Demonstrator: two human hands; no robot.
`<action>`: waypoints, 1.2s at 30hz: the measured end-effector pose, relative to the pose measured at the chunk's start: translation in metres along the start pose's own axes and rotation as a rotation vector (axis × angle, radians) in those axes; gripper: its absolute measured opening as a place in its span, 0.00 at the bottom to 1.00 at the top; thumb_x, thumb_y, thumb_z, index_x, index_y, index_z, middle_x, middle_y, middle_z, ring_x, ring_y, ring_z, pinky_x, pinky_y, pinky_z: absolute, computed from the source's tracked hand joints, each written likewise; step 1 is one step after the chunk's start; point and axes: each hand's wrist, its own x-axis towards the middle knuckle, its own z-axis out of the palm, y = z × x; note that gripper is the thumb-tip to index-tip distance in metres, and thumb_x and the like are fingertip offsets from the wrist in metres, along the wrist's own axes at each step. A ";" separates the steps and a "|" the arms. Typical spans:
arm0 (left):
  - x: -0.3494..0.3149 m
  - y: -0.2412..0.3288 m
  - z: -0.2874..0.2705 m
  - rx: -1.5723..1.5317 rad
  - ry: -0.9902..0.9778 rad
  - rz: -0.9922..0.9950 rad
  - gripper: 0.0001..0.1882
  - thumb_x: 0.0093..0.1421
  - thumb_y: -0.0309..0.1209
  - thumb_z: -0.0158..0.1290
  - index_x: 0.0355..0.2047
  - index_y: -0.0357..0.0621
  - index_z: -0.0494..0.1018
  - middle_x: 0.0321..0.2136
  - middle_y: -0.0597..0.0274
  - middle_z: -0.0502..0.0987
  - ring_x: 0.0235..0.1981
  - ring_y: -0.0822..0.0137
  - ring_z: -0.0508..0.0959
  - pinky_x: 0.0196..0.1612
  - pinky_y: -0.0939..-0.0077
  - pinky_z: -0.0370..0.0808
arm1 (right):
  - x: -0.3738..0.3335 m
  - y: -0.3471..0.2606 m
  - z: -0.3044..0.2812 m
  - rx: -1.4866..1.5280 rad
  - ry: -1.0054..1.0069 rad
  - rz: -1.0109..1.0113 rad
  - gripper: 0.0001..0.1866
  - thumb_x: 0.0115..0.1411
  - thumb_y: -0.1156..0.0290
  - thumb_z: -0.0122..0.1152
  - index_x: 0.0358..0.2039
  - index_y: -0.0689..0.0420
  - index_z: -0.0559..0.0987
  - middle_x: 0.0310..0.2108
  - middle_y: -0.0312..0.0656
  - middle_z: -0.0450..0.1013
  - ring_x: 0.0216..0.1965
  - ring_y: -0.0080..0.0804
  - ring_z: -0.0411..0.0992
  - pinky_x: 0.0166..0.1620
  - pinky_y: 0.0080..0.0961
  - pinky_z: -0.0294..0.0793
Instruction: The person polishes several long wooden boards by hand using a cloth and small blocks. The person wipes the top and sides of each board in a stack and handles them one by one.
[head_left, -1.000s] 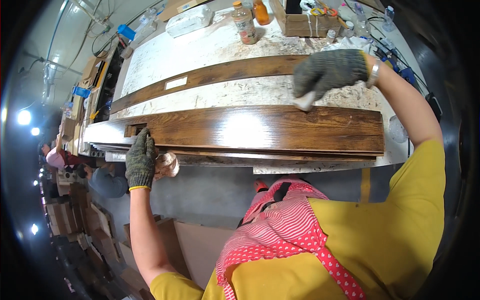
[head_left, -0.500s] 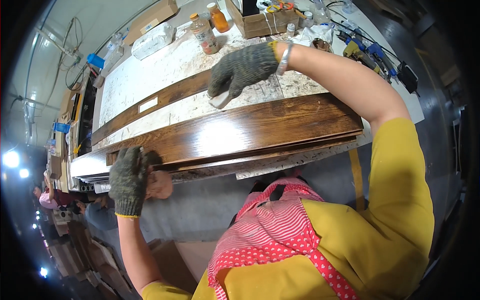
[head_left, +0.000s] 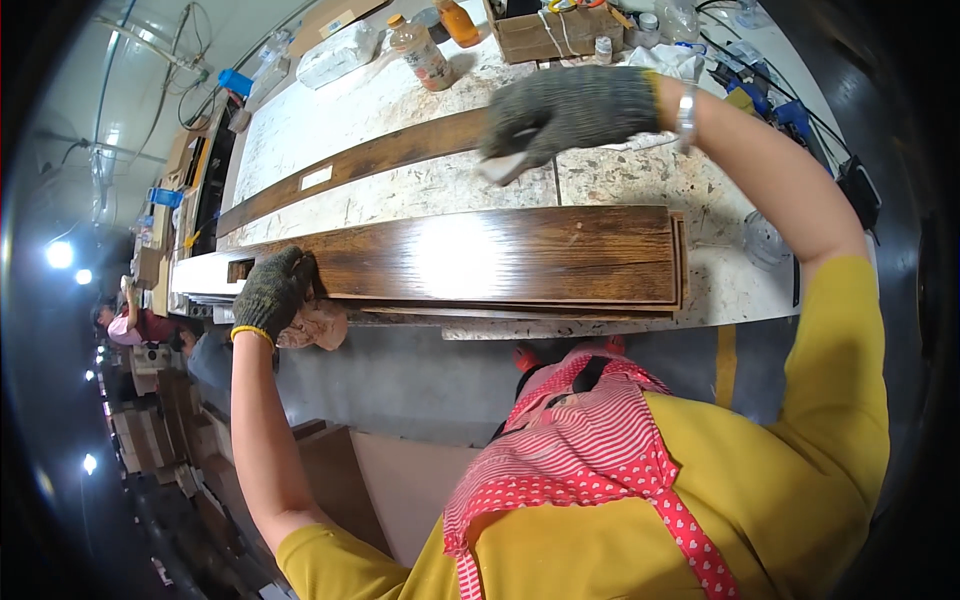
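Several dark brown, glossy wooden planks [head_left: 560, 250] lie stacked along the table's near edge. My left hand [head_left: 268, 295], in a dark green knit glove, rests on the top plank's near edge beside a small rectangular cutout [head_left: 241, 270]. Its fingers are curled, and a crumpled pinkish rag [head_left: 318, 326] hangs from it past the table edge. My right hand [head_left: 575, 112], gloved alike and blurred, is raised above the table with a small white block [head_left: 507, 168] pinched in its fingers. Behind the stack lies another brown plank [head_left: 390, 148] with a rectangular opening, its right end hidden by that hand.
On the white, stained table [head_left: 620, 185] stand an orange-capped bottle [head_left: 422, 55], an amber bottle [head_left: 458, 22] and a cardboard box [head_left: 555, 38]. Blue power tools [head_left: 790, 115] and cables lie at the right. Another person [head_left: 125, 325] is at the far left.
My right hand has moved right with the white block. The view has shifted, so the planks' right end shows more squarely. My left hand stays by the cutout, with the rag.
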 end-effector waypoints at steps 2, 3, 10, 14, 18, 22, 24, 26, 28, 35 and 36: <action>0.004 0.011 -0.001 0.003 0.005 -0.035 0.18 0.63 0.43 0.48 0.41 0.41 0.75 0.40 0.42 0.77 0.45 0.42 0.75 0.47 0.55 0.71 | 0.019 0.014 0.013 0.026 -0.013 -0.059 0.18 0.60 0.62 0.61 0.49 0.54 0.80 0.45 0.41 0.76 0.47 0.33 0.74 0.55 0.30 0.73; 0.007 0.004 0.002 0.008 0.006 -0.027 0.18 0.63 0.43 0.48 0.41 0.41 0.75 0.40 0.42 0.77 0.45 0.42 0.75 0.47 0.55 0.71 | 0.026 0.009 0.016 0.050 -0.042 -0.060 0.18 0.59 0.64 0.62 0.49 0.53 0.80 0.45 0.40 0.76 0.47 0.33 0.74 0.55 0.30 0.73; 0.007 0.002 0.005 -0.064 -0.009 -0.093 0.19 0.64 0.43 0.49 0.42 0.40 0.74 0.40 0.40 0.77 0.45 0.41 0.75 0.47 0.56 0.71 | 0.004 0.036 0.018 0.059 -0.121 -0.217 0.16 0.58 0.62 0.65 0.44 0.55 0.81 0.40 0.41 0.79 0.42 0.32 0.77 0.50 0.31 0.75; -0.005 0.009 0.000 -0.108 0.019 -0.139 0.19 0.64 0.42 0.49 0.44 0.38 0.75 0.40 0.40 0.77 0.45 0.41 0.75 0.48 0.57 0.71 | -0.076 0.017 -0.018 -0.008 -0.257 0.002 0.12 0.58 0.73 0.63 0.43 0.57 0.81 0.43 0.41 0.77 0.43 0.34 0.76 0.53 0.29 0.75; 0.008 0.001 0.005 -0.067 0.012 -0.101 0.20 0.64 0.43 0.48 0.44 0.39 0.75 0.41 0.40 0.77 0.46 0.41 0.75 0.48 0.55 0.71 | -0.104 0.012 -0.033 0.001 -0.219 0.120 0.13 0.56 0.74 0.64 0.44 0.55 0.81 0.43 0.41 0.77 0.46 0.32 0.76 0.56 0.28 0.72; 0.007 0.001 0.006 -0.056 -0.008 -0.130 0.19 0.64 0.43 0.48 0.43 0.39 0.74 0.41 0.40 0.77 0.47 0.41 0.74 0.48 0.55 0.70 | -0.056 0.008 -0.004 -0.007 -0.057 -0.015 0.13 0.57 0.71 0.64 0.44 0.54 0.81 0.43 0.41 0.77 0.45 0.33 0.76 0.56 0.29 0.73; 0.011 -0.002 0.005 0.012 -0.043 -0.082 0.19 0.64 0.43 0.47 0.42 0.38 0.74 0.42 0.40 0.77 0.47 0.41 0.74 0.48 0.55 0.70 | -0.036 0.012 0.009 0.007 -0.034 -0.079 0.13 0.57 0.70 0.64 0.44 0.53 0.81 0.43 0.41 0.77 0.45 0.34 0.76 0.56 0.29 0.73; 0.014 -0.011 0.009 0.043 -0.038 -0.041 0.19 0.64 0.43 0.47 0.42 0.39 0.74 0.42 0.40 0.77 0.47 0.41 0.74 0.48 0.55 0.71 | -0.022 0.017 0.014 -0.049 -0.023 -0.267 0.13 0.57 0.69 0.64 0.44 0.53 0.81 0.44 0.40 0.77 0.45 0.33 0.75 0.55 0.29 0.73; 0.013 -0.011 0.012 0.063 -0.037 0.000 0.19 0.64 0.43 0.47 0.41 0.39 0.73 0.42 0.40 0.77 0.47 0.41 0.74 0.48 0.55 0.71 | -0.036 0.014 0.008 0.023 -0.096 -0.171 0.13 0.57 0.70 0.64 0.43 0.53 0.81 0.44 0.40 0.76 0.45 0.33 0.75 0.54 0.29 0.73; 0.007 -0.003 0.011 -0.013 0.009 -0.088 0.21 0.65 0.42 0.48 0.48 0.39 0.74 0.45 0.43 0.77 0.49 0.45 0.75 0.51 0.60 0.71 | -0.136 -0.004 -0.047 -0.247 -0.278 0.150 0.17 0.53 0.75 0.67 0.45 0.54 0.80 0.41 0.41 0.77 0.45 0.33 0.76 0.50 0.25 0.78; 0.006 -0.004 0.012 -0.036 0.025 -0.084 0.20 0.64 0.42 0.48 0.48 0.39 0.74 0.45 0.43 0.77 0.49 0.45 0.75 0.51 0.60 0.71 | -0.135 0.010 -0.041 -0.194 -0.161 0.031 0.18 0.53 0.74 0.67 0.46 0.54 0.80 0.41 0.41 0.77 0.44 0.32 0.76 0.49 0.26 0.78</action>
